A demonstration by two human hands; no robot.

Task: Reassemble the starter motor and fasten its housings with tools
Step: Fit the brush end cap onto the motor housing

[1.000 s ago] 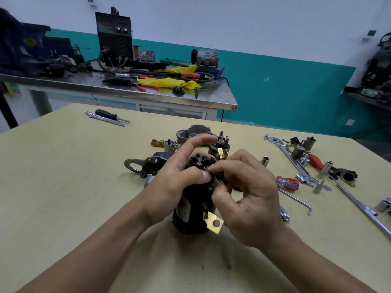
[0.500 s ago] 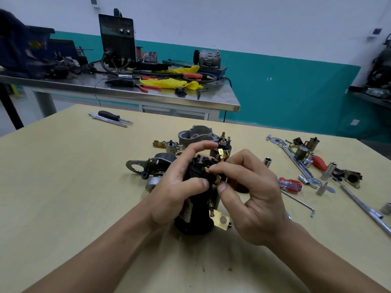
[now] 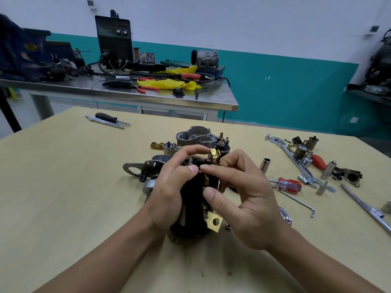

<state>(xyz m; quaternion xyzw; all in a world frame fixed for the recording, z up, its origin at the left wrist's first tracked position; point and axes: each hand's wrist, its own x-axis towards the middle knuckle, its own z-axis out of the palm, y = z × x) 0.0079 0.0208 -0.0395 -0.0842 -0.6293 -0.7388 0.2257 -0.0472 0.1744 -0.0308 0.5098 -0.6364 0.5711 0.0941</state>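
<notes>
Motor body [image 3: 191,210] upright on table [image 3: 63,187], left hand [image 3: 169,191] gripping it; right hand [image 3: 247,204] apparently pinching brass strap [image 3: 206,180].

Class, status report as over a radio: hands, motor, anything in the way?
Left hand grips black motor body, upright on table. Right hand pinches its brass strap. Nothing blocking; screwdriver and socket lie off to the right.

Bare forearms [image 3: 110,254]; bare left hand [image 3: 167,197], right hand [image 3: 251,201]
</notes>
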